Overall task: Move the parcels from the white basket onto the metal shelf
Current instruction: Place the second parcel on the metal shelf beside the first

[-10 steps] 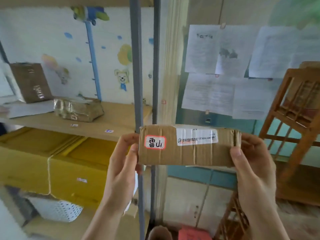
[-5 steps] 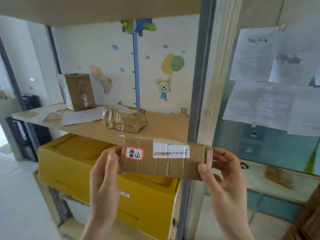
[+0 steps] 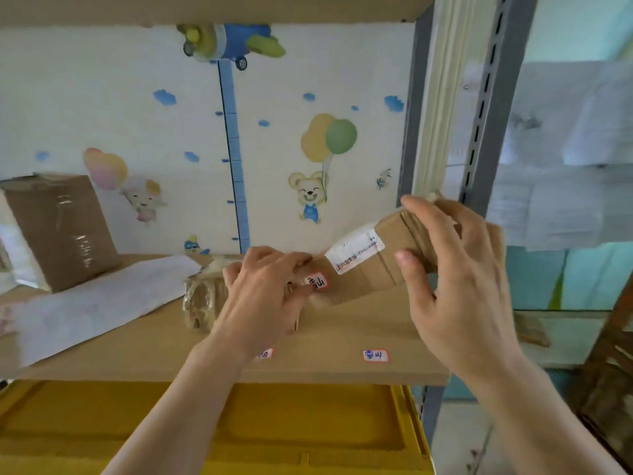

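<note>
Parcel (image 3: 370, 265), a long brown cardboard box with a white label and a small red-framed sticker, is what we are carrying now, and it is hanging tilted above the wooden board of the metal shelf (image 3: 342, 341); its left end is low and close to the board, its right end is raised toward the grey post (image 3: 411, 108). We are pinching the low end with our left hand (image 3: 263, 296), the fingers closed on the cardboard. Our right hand (image 3: 455, 269) is curving around the raised end with the fingers spread; the thumb is on the front face, but we cannot tell how firmly this hand is gripping.

We are judging that we are in the placing step, and the parcel is not yet resting on the board. The next move, we think, is asking us to lower the right end until the box is lying flat, then to open both hands.

On the left, a crumpled taped parcel (image 3: 202, 299) is sitting just beside our left hand, so there is little room on that side. On the right, the grey post and the slotted upright (image 3: 486, 108) are closing the bay. The board in front of the box is bare up to its front edge, where a red-framed tag (image 3: 375, 355) is stuck. A bigger box (image 3: 65, 231) and a white sheet (image 3: 102, 303) are lying well apart on the left.
</note>
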`<state>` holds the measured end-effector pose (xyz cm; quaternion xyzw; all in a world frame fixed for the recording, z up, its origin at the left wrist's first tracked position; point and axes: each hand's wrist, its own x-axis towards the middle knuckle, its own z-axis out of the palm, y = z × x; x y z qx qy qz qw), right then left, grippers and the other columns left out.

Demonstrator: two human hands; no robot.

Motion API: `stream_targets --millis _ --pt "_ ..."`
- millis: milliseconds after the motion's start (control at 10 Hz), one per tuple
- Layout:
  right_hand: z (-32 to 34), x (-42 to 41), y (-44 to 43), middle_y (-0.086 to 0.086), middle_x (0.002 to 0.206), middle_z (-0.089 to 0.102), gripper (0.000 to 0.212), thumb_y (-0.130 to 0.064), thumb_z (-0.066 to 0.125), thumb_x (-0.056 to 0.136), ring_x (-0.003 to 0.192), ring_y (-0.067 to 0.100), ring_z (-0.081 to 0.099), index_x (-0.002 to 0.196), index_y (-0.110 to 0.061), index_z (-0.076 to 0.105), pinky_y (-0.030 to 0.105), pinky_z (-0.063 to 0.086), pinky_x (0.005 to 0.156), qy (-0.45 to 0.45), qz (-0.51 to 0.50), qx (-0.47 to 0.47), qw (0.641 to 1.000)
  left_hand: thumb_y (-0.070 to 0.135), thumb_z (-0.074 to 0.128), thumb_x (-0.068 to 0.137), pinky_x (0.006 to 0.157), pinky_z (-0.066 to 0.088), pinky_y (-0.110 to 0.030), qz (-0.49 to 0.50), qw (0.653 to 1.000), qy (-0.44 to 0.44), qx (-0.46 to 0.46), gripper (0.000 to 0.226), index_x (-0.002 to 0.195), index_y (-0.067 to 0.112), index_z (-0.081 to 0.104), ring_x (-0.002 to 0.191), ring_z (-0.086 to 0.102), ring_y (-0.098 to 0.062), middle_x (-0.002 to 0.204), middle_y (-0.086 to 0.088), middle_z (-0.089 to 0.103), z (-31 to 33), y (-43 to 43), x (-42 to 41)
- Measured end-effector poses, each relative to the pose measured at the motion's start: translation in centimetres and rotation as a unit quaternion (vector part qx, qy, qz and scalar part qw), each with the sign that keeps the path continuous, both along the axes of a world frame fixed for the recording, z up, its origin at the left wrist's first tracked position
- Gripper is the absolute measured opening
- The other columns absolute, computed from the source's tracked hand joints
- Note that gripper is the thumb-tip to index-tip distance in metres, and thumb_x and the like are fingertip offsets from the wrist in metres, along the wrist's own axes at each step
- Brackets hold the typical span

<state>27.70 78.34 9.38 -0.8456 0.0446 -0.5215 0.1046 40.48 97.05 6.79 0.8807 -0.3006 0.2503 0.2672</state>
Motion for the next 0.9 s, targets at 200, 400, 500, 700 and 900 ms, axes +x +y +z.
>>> stream_targets --millis 200,400,500,700,900 --pt "0.0 2.6 1.0 0.012 0.137 0.052 0.050 -0.018 0.061 0.094 0.117 0.033 0.051 0.140 -0.025 0.043 0.034 0.047 0.079 0.103 -0.093 0.008 0.990 0.041 0.078 0.079 0.122 0.011 -0.058 -0.057 0.993 0.002 0.104 0.066 0.141 0.032 0.058 0.144 0.043 -0.015 0.135 0.009 0.065 -2.1 0.6 3.3" --pt "-3.3 4.3 -0.4 0.014 0.134 0.055 0.077 -0.005 0.059 0.093 0.115 0.029 0.061 0.155 -0.026 0.019 0.036 0.051 0.089 0.380 -0.106 0.129 0.910 0.043 0.072 0.089 0.114 0.027 -0.039 -0.123 0.983 0.026 0.134 0.056 0.142 0.036 0.057 0.133 0.046 -0.014 0.141 0.012 0.048 -1.4 0.6 3.4" --pt "-3.8 4.9 -0.6 0.013 0.128 0.058 0.075 0.000 0.057 0.091 0.111 0.030 0.062 0.149 -0.031 0.023 0.040 0.052 0.087 0.389 -0.101 0.156 0.902 0.039 0.076 0.087 0.114 0.038 -0.037 -0.149 0.978 0.037 0.139 0.065 0.147 0.035 0.052 0.130 0.051 -0.015 0.142 0.014 0.048 -1.1 1.2 4.2" --pt "-2.2 4.0 -0.6 0.012 0.135 0.057 0.067 -0.010 0.060 0.095 0.111 0.027 0.064 0.149 -0.033 0.027 0.037 0.052 0.091 0.398 -0.099 0.095 0.907 0.033 0.073 0.089 0.112 0.044 -0.029 -0.194 0.979 0.014 0.058 0.060 0.146 0.028 0.054 0.131 0.050 -0.003 0.145 0.012 0.053 -1.1 2.9 4.8" --pt "3.4 -4.9 3.6 -0.020 0.134 0.062 0.051 -0.030 0.071 0.086 0.124 0.007 0.061 0.132 -0.040 0.052 0.031 0.057 0.090 0.125 0.245 0.134 0.952 0.032 0.055 0.094 0.109 0.044 -0.028 -0.261 0.941 -0.024 -0.215 0.053 0.141 0.007 0.057 0.137 0.056 -0.012 0.141 -0.002 0.065 -0.2 6.0 0.5"
